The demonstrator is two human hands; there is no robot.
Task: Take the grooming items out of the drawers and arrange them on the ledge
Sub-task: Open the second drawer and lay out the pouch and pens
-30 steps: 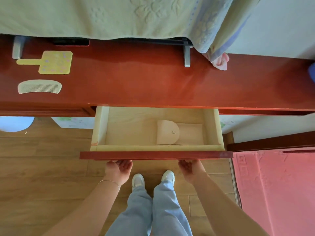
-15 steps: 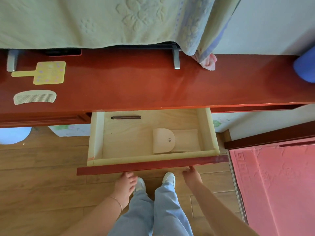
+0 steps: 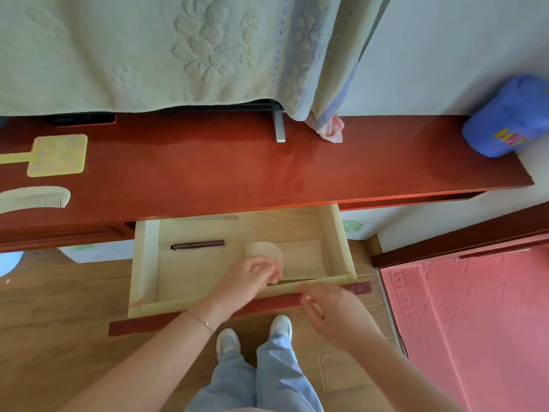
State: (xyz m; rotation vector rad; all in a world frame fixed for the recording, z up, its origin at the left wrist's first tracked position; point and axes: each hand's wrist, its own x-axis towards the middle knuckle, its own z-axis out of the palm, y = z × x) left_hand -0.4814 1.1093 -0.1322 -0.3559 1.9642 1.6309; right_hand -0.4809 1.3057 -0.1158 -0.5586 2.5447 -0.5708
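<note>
Head view — open drawer (image 3: pixel 145 263): one tan pouch (image 3: pixel 300 258), one dark pen-like stick (image 3: pixel 197 244). Ledge (image 3: pixel 237 171): one comb (image 3: pixel 34 199), one yellow hand mirror (image 3: pixel 56 155). Left hand (image 3: pixel 248 278) reaches over the pouch, fingers curled — grasp unclear. Right hand (image 3: pixel 332 312) loose, above the drawer front.

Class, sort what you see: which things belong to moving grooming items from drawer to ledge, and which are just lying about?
Job: drawer, tan pouch, dark slim stick, comb, yellow paddle, ledge.
Lying about: blue cap, pink mat, towel.
</note>
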